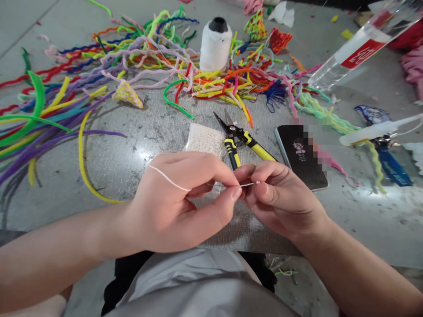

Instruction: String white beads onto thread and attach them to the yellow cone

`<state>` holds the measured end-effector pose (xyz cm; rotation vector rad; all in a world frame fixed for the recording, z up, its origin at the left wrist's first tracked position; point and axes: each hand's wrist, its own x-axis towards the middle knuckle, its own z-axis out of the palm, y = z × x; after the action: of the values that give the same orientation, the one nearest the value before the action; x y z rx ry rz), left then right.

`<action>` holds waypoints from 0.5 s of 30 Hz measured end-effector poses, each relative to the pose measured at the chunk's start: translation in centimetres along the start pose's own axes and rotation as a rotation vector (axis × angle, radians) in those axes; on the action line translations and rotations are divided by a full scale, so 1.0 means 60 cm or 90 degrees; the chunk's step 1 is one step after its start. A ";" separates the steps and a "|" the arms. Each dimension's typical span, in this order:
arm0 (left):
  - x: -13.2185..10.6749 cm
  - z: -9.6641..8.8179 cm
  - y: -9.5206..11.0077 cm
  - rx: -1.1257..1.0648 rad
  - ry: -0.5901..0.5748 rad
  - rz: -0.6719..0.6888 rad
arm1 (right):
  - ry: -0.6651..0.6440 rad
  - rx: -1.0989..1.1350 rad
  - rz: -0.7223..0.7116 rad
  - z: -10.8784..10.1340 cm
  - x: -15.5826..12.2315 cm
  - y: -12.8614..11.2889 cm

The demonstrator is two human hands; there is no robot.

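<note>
My left hand (188, 198) pinches a white thread (170, 177) between thumb and forefinger, and part of the thread runs across the back of that hand. A short stretch of it spans the small gap to my right hand (277, 189), whose thumb and forefinger are closed on a tiny pearl-like bead (258, 182). The thread reaches that bead, but whether it passes through cannot be made out. Just beyond my fingers lies a clear bag of small white beads (205, 140). Beside the bag rest yellow-and-black pliers (234, 134) with their jaws apart.
Colourful pipe cleaners (132, 61) sprawl over the back and left of the table. A white thread spool (215, 46) stands among them. To the right are a phone (302, 154), a glue gun (380, 132) and a tilted clear water bottle (357, 50).
</note>
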<state>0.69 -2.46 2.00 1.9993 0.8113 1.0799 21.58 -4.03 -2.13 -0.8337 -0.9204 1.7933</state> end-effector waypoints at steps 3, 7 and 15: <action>-0.002 0.000 0.002 0.004 -0.001 0.021 | -0.007 0.018 0.001 0.003 0.000 0.000; -0.005 -0.003 0.003 0.051 -0.022 0.024 | -0.030 0.054 -0.009 0.003 0.001 0.003; -0.005 0.000 0.006 0.066 -0.029 0.027 | -0.075 0.081 -0.040 0.000 0.004 0.006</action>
<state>0.60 -2.89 2.16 2.1275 0.8196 1.0315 21.32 -3.91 -2.48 -0.6175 -0.8872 1.8416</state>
